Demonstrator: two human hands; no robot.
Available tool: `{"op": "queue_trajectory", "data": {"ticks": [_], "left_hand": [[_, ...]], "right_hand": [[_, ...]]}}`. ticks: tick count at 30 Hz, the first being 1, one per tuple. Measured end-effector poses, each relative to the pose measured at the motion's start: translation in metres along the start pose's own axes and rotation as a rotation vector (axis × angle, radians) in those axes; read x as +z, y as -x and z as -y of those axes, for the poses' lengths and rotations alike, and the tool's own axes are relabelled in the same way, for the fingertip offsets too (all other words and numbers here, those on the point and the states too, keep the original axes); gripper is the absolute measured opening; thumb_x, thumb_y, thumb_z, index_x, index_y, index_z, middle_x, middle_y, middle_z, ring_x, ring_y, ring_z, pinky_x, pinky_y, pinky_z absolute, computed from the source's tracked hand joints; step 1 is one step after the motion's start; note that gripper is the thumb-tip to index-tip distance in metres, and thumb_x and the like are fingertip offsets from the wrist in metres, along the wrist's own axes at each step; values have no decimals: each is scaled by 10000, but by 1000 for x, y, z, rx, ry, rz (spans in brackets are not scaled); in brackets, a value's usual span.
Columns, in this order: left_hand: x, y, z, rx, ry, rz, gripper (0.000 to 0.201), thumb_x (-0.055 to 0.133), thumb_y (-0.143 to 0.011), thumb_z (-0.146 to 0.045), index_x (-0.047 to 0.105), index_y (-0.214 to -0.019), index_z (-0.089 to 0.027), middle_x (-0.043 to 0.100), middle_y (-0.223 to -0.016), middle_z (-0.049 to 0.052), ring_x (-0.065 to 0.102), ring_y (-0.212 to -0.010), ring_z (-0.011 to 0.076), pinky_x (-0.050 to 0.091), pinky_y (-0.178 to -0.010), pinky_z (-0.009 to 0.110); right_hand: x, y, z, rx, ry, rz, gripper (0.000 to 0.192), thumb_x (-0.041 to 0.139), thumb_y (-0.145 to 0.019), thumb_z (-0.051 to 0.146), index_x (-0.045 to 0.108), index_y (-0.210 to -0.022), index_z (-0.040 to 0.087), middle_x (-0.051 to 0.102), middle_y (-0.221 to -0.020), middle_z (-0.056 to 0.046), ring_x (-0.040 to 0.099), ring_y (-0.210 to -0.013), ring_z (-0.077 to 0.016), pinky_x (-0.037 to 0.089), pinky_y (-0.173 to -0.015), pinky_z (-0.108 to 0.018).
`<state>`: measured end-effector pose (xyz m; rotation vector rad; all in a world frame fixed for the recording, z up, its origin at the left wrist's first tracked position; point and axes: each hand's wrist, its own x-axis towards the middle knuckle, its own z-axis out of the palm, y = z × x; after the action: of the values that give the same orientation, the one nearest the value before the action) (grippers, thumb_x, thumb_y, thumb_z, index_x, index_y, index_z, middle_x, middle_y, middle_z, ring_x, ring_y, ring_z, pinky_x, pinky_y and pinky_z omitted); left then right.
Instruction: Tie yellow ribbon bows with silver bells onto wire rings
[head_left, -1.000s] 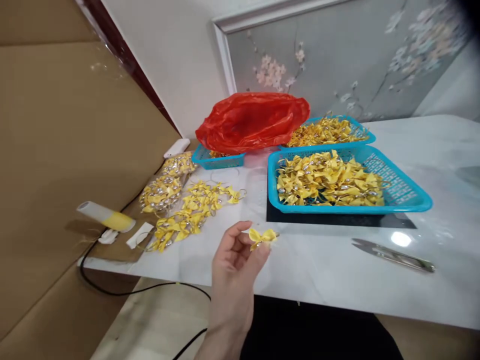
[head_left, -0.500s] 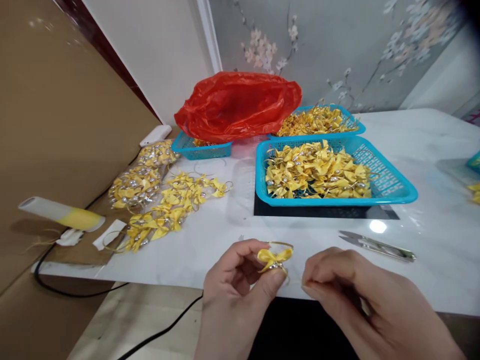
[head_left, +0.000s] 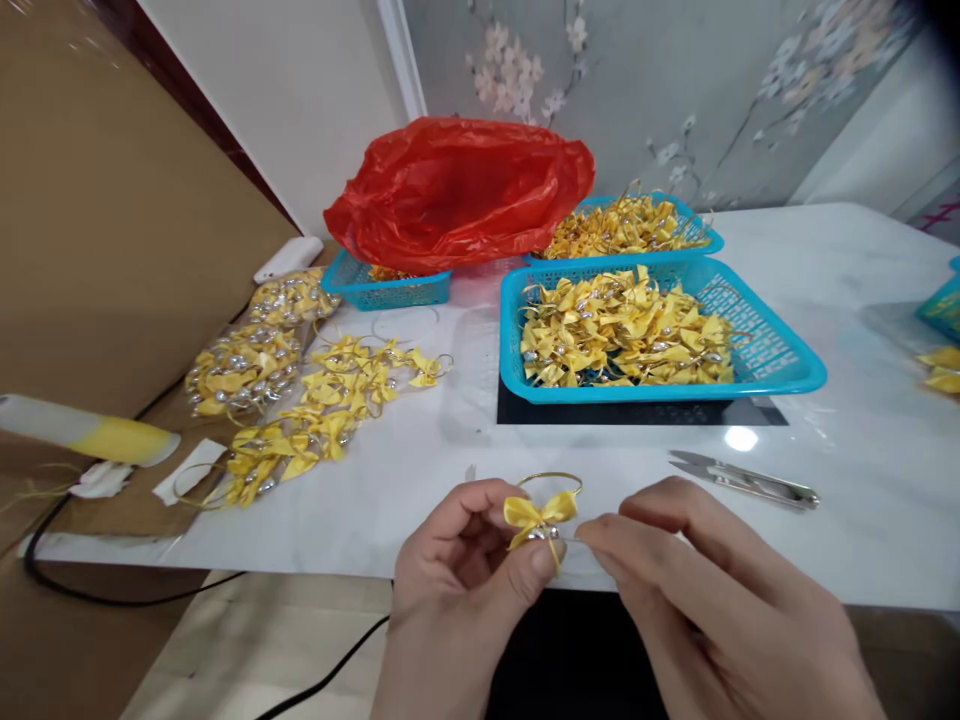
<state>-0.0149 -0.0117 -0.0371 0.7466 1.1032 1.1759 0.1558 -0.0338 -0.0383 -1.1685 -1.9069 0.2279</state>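
Between thumb and fingers, my left hand [head_left: 480, 580] pinches a yellow ribbon bow [head_left: 540, 512] with small silvery beads at its centre and a gold cord loop rising behind it. My right hand [head_left: 705, 580] is close on the bow's right side, thumb and forefinger pinched together. A thin, pale line shows between those fingertips and the beads; whether it is thread or a needle I cannot make out. Thread snips [head_left: 746, 480] lie on the table beyond my right hand.
A blue basket [head_left: 787, 365] of yellow bows stands ahead, with another blue basket [head_left: 705, 240] of bows behind it. A red plastic bag [head_left: 457, 200] rests over a third basket [head_left: 397, 292]. Loose bows [head_left: 322, 430], bagged bows [head_left: 247, 370] and a yellow-white tube [head_left: 97, 432] lie left.
My right hand has moved left, its fingertips now close to the bow's beads. My left hand still holds the bow, and more of the cord loop shows. The view has shifted slightly.
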Motion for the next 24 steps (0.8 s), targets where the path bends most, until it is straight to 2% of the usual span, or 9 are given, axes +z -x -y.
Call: {"op": "queue_trajectory", "data": {"ticks": [5, 12, 17, 24], "left_hand": [[0, -2, 3, 32, -64, -28, 220, 897, -651, -206, 773, -826, -253, 700, -740, -17, 631, -675, 94, 533, -629, 125], [1, 0, 3, 51, -101, -31, 215, 896, -652, -243, 771, -828, -237, 686, -729, -7, 621, -669, 105, 531, -618, 140], [0, -1, 6, 57, -140, -36, 205, 884, -670, -251, 765, -835, -232, 692, -728, -2, 617, -662, 108, 529, -605, 142], [3, -2, 4, 117, -205, -26, 157, 846, -699, -169, 766, -812, -243, 709, -737, -10, 648, -673, 103, 544, -628, 130]], "right_hand": [[2, 0, 6, -16, 56, -53, 241, 582, -872, -13, 683, -1034, 135, 552, -763, -42, 533, -641, -119, 470, -529, -239], [2, 1, 1, -27, 20, -18, 304, 564, -870, -15, 652, -1108, 154, 543, -763, -39, 530, -649, -142, 491, -551, -272], [1, 2, -1, -17, -5, -11, 309, 550, -859, -42, 653, -1093, 134, 535, -773, -46, 527, -665, -145, 484, -552, -274], [1, 3, -2, -22, -11, 12, 320, 541, -855, -54, 640, -1101, 125, 540, -793, -55, 534, -690, -153, 499, -578, -285]]}}
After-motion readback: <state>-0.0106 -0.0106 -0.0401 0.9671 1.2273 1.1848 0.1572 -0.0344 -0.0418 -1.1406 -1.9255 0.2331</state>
